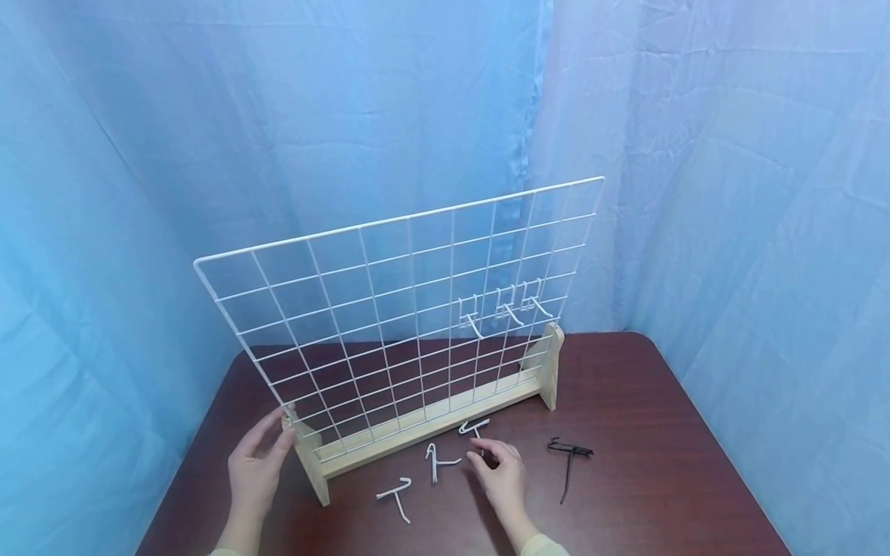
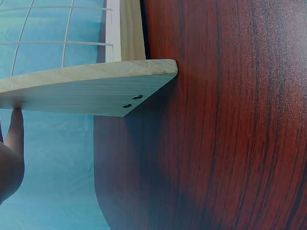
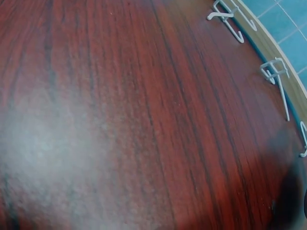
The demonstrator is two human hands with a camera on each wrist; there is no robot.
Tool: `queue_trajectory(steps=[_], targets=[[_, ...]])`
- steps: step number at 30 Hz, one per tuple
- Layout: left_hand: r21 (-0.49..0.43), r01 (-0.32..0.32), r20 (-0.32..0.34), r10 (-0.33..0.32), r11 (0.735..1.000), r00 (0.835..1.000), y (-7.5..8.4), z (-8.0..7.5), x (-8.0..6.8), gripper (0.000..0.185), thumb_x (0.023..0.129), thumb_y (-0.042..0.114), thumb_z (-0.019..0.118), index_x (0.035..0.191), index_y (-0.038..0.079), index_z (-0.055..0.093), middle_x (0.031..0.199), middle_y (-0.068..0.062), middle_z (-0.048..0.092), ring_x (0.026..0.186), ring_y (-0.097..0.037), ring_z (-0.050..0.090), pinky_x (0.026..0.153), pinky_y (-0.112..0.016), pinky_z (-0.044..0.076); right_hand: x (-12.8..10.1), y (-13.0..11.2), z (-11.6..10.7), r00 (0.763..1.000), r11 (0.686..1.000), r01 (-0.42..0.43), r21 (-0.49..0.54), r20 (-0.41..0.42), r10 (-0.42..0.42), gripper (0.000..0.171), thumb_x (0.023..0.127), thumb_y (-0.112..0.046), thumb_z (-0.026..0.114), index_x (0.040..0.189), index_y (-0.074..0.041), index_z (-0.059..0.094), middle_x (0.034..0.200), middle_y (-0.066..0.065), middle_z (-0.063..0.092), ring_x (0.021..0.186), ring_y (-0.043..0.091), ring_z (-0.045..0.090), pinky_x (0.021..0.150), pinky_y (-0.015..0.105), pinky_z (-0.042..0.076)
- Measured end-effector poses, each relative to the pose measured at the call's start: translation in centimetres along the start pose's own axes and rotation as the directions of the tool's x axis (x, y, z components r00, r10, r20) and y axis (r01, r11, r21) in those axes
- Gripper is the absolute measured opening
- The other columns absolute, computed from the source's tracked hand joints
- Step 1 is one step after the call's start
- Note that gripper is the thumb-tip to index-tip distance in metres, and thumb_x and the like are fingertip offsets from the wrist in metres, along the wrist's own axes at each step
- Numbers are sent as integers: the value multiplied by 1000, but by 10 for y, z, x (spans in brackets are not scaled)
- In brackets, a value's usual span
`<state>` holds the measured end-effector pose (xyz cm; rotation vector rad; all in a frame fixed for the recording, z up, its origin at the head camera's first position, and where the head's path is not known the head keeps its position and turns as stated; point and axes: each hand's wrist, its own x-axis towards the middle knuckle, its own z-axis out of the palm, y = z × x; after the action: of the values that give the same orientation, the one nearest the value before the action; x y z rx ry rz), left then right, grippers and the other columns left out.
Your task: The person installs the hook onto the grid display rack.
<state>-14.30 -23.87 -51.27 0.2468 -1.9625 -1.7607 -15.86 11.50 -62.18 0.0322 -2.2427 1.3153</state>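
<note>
A white wire grid panel (image 1: 361, 232) stands in a wooden stand (image 1: 431, 417). My left hand (image 1: 253, 463) holds the stand's left end piece near its top; in the left wrist view a digit touches that end piece's outer face (image 2: 105, 93). Several white hooks are about: three hang on the grid's right half, one of them a middle hook (image 1: 511, 310), and three lie on the table. My right hand (image 1: 504, 475), thumb and forefinger apart, is beside the farthest loose hook (image 1: 475, 427); its fingertips partly cover the stem. Nearby lie a second hook (image 1: 435, 463) and a third (image 1: 396, 496).
Black hooks (image 1: 570, 452), bunched together, lie right of my right hand on the dark red-brown table (image 1: 647, 432). Blue curtains (image 1: 348, 116) surround the table at the back and sides. The grid leans back above the stand.
</note>
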Motion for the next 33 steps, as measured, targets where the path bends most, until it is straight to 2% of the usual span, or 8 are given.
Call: queue_trajectory(steps=[5, 8, 13, 20, 26, 33], targets=[[4, -3, -1, 3, 1000, 1000, 2, 0, -1, 36, 87, -9, 70, 122, 1, 67, 112, 17, 68, 96, -1, 66, 81, -13, 56, 3, 4, -4, 1000, 997, 14, -75, -7, -14, 28, 69, -3, 88, 94, -9, 78, 92, 1, 75, 88, 26, 63, 81, 35, 49], [9, -17, 12, 17, 1000, 1000, 0, 0, -1, 37, 87, -10, 69, 123, 1, 67, 115, 14, 68, 98, 0, 66, 82, -13, 55, 5, 7, -5, 1000, 991, 20, -132, 6, -19, 29, 69, -4, 89, 95, -9, 77, 92, 1, 74, 88, 26, 62, 80, 38, 49], [15, -34, 33, 33, 999, 999, -3, -1, 0, 38, 88, -9, 69, 124, 1, 66, 119, 13, 68, 101, 2, 64, 83, -13, 54, 5, 14, -6, 998, 979, 64, -194, 31, -59, 33, 67, -5, 90, 98, -9, 77, 94, 1, 74, 89, 25, 61, 79, 38, 49], [15, -31, 30, 31, 999, 999, -1, -1, 0, 37, 89, -8, 69, 124, 1, 66, 119, 11, 68, 101, 1, 65, 83, -15, 55, 4, 20, -6, 987, 964, 160, -211, 56, -151, 40, 61, -4, 93, 98, -8, 77, 95, 3, 74, 89, 26, 61, 80, 37, 47], [11, -23, 27, 23, 1000, 999, -3, -1, 0, 40, 88, -8, 70, 125, 4, 67, 119, 10, 69, 100, 1, 64, 83, -13, 54, 3, 20, -7, 988, 958, 151, -242, 79, -136, 42, 62, -7, 94, 100, -7, 77, 99, 3, 74, 93, 25, 60, 84, 36, 47], [18, -31, 27, 30, 999, 999, -3, -1, 0, 38, 88, -8, 70, 125, 3, 66, 120, 10, 68, 102, 1, 64, 84, -14, 54, 4, 19, -8, 989, 943, 133, -304, 108, -104, 44, 63, -13, 94, 103, -7, 78, 102, 2, 72, 97, 25, 59, 84, 40, 50]])
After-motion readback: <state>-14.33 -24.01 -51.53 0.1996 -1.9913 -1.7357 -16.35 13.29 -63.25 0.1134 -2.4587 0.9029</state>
